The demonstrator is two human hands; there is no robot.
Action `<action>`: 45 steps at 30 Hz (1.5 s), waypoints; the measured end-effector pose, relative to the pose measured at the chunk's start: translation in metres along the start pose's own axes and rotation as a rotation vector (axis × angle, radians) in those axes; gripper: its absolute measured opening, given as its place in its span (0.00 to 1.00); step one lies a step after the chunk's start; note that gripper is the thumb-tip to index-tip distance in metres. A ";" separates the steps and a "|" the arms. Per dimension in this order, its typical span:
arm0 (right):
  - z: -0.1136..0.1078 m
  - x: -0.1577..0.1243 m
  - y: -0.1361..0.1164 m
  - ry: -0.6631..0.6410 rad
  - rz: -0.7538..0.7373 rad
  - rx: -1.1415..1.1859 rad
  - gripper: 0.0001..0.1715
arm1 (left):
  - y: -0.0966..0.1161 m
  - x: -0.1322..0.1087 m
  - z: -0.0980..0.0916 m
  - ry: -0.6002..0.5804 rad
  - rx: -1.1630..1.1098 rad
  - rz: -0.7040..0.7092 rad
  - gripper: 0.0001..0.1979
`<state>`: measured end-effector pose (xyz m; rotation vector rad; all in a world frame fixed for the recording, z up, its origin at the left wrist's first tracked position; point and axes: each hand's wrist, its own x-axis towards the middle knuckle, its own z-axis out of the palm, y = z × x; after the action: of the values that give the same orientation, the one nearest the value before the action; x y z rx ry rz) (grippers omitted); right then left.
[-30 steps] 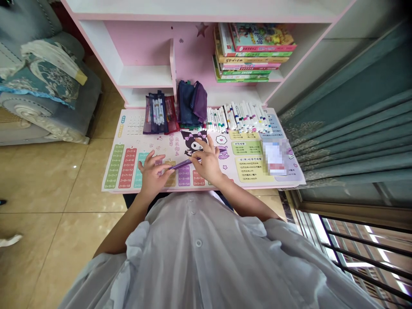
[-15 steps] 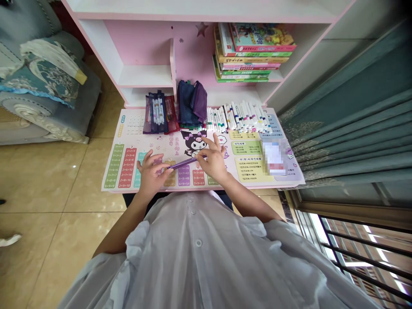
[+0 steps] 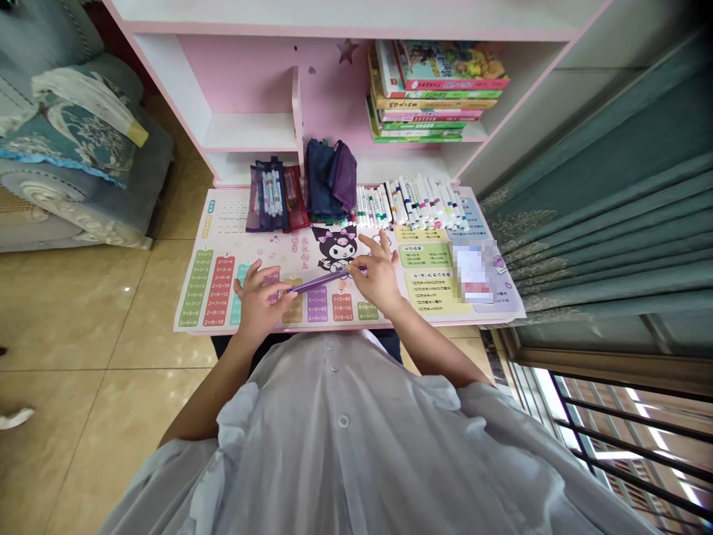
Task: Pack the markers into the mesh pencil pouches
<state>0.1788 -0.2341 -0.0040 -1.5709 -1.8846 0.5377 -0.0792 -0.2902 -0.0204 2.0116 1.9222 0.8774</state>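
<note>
A slim purple zip pouch point(image 3: 321, 281), seen nearly edge-on, stretches between my two hands above the desk mat. Its left end is pinched between the thumb and finger of my left hand point(image 3: 261, 301), whose other fingers spread out. My right hand point(image 3: 379, 281) pinches the top edge near the right end, with its remaining fingers raised. Behind them, navy and purple mesh pouches point(image 3: 323, 178) lie in a pile. Left of that pile, filled pouches point(image 3: 271, 197) show white pens through the mesh. Several white markers with coloured bands point(image 3: 426, 202) lie in rows to the right.
The printed desk mat point(image 3: 217, 316) covers the desk. A blurred-out phone-like object point(image 3: 473, 273) lies at its right side. Stacked books point(image 3: 434, 111) fill the right shelf of the pink-and-white unit point(image 3: 250, 134). Curtains point(image 3: 601, 186) hang at right; an armchair point(image 3: 83, 186) stands left.
My right hand has slid to the right along the pouch's top edge, so more of that edge shows between my hands. My left hand keeps its pinch in nearly the same place.
</note>
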 end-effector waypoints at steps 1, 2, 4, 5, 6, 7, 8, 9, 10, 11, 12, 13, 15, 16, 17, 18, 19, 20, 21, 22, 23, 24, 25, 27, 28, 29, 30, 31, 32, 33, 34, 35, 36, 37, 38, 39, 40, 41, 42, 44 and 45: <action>0.000 0.000 0.001 0.004 -0.001 0.003 0.13 | 0.000 0.000 0.000 0.000 -0.002 0.000 0.07; -0.001 0.000 0.001 0.008 0.000 0.003 0.13 | 0.000 0.000 0.000 0.001 -0.004 0.000 0.07; -0.004 0.001 0.003 0.014 0.011 -0.005 0.12 | 0.000 0.001 -0.001 0.005 -0.007 -0.001 0.07; -0.005 0.001 0.004 0.016 0.019 -0.012 0.12 | 0.000 0.001 -0.002 0.004 -0.009 -0.002 0.07; -0.007 0.001 0.005 0.019 0.029 -0.019 0.12 | -0.001 0.001 -0.002 0.005 -0.010 -0.004 0.07; -0.009 0.002 0.006 0.022 0.036 -0.022 0.12 | -0.001 0.001 -0.003 0.005 -0.011 -0.006 0.07; -0.010 0.002 0.007 0.024 0.040 -0.022 0.13 | -0.001 0.001 -0.003 0.005 -0.012 -0.007 0.07; -0.011 0.002 0.009 0.025 0.043 -0.019 0.13 | -0.002 0.001 -0.003 0.004 -0.012 -0.007 0.07; -0.012 0.003 0.010 0.025 0.047 -0.015 0.13 | -0.001 0.001 -0.003 0.003 -0.012 -0.005 0.07; -0.012 0.003 0.011 0.024 0.052 -0.012 0.13 | -0.001 0.002 -0.003 0.001 -0.012 -0.003 0.07; -0.012 0.003 0.012 0.023 0.058 -0.010 0.13 | 0.000 0.002 -0.003 -0.001 -0.011 0.001 0.07; -0.013 0.003 0.013 0.022 0.066 -0.011 0.13 | 0.001 0.002 -0.002 -0.001 -0.011 0.005 0.07; -0.014 0.003 0.014 0.027 0.080 -0.015 0.13 | 0.002 0.002 -0.001 0.002 -0.010 0.013 0.07; -0.014 0.003 0.015 0.030 0.085 -0.018 0.12 | 0.003 0.002 -0.001 0.003 -0.010 0.014 0.07; -0.015 0.003 0.016 0.035 0.089 -0.020 0.13 | 0.003 0.003 -0.001 0.002 -0.009 0.015 0.07; -0.015 0.003 0.017 0.043 0.092 -0.022 0.13 | 0.004 0.003 -0.001 0.000 -0.007 0.015 0.07; -0.016 0.004 0.019 0.053 0.094 -0.024 0.13 | 0.004 0.003 -0.001 -0.004 -0.004 0.015 0.07; -0.017 0.004 0.020 0.064 0.096 -0.025 0.13 | 0.004 0.003 -0.002 -0.006 0.001 0.016 0.08; -0.018 0.004 0.022 0.074 0.099 -0.026 0.13 | 0.005 0.004 -0.003 -0.008 0.008 0.019 0.08; -0.018 0.004 0.025 0.084 0.102 -0.027 0.12 | 0.005 0.004 -0.003 -0.010 0.017 0.023 0.08; -0.019 0.004 0.027 0.092 0.105 -0.026 0.12 | 0.005 0.004 -0.004 -0.010 0.028 0.029 0.09; -0.019 0.004 0.030 0.099 0.105 -0.023 0.11 | 0.005 0.005 -0.004 -0.007 0.038 0.035 0.09; -0.019 0.004 0.032 0.106 0.102 -0.017 0.11 | 0.005 0.005 -0.004 -0.004 0.047 0.041 0.10; -0.019 0.004 0.037 0.120 0.090 -0.003 0.10 | 0.006 0.006 -0.004 0.007 0.055 0.053 0.10; -0.019 0.003 0.038 0.124 0.084 0.003 0.10 | 0.006 0.006 -0.004 0.011 0.054 0.058 0.10; -0.019 0.003 0.040 0.126 0.080 0.007 0.11 | 0.006 0.006 -0.004 0.013 0.050 0.061 0.10; -0.019 0.003 0.041 0.125 0.079 0.010 0.11 | 0.006 0.006 -0.003 0.014 0.046 0.064 0.09; -0.019 0.003 0.041 0.123 0.080 0.012 0.11 | 0.006 0.006 -0.003 0.013 0.042 0.065 0.09; -0.020 0.003 0.041 0.121 0.084 0.013 0.11 | 0.006 0.006 -0.003 0.011 0.040 0.064 0.09; -0.021 0.003 0.041 0.118 0.091 0.014 0.10 | 0.006 0.006 -0.002 0.008 0.040 0.063 0.09; -0.022 0.004 0.041 0.117 0.100 0.016 0.10 | 0.006 0.006 -0.002 0.006 0.042 0.062 0.09; -0.023 0.004 0.041 0.120 0.110 0.016 0.11 | 0.006 0.006 -0.002 0.006 0.045 0.060 0.09; -0.024 0.004 0.041 0.124 0.119 0.017 0.11 | 0.006 0.006 -0.003 0.006 0.047 0.058 0.09; -0.025 0.005 0.041 0.132 0.128 0.016 0.11 | 0.006 0.006 -0.003 0.006 0.050 0.056 0.09; -0.025 0.005 0.042 0.141 0.135 0.014 0.11 | 0.006 0.006 -0.003 0.005 0.052 0.054 0.09; -0.026 0.006 0.043 0.150 0.139 0.012 0.11 | 0.005 0.006 -0.003 0.003 0.052 0.050 0.09; -0.026 0.006 0.044 0.158 0.142 0.009 0.11 | 0.005 0.006 -0.004 0.000 0.053 0.047 0.09; -0.026 0.006 0.045 0.163 0.143 0.007 0.12 | 0.005 0.006 -0.004 -0.005 0.054 0.045 0.09; -0.026 0.007 0.046 0.167 0.142 0.005 0.12 | 0.005 0.006 -0.004 -0.007 0.056 0.043 0.09; -0.026 0.007 0.048 0.177 0.139 0.001 0.13 | 0.005 0.006 -0.004 -0.008 0.058 0.040 0.09; -0.027 0.007 0.049 0.185 0.139 -0.002 0.13 | 0.005 0.006 -0.004 -0.008 0.058 0.038 0.09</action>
<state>0.2317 -0.2192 -0.0152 -1.7009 -1.6484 0.4336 -0.0776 -0.2857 -0.0125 2.0881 1.9320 0.8306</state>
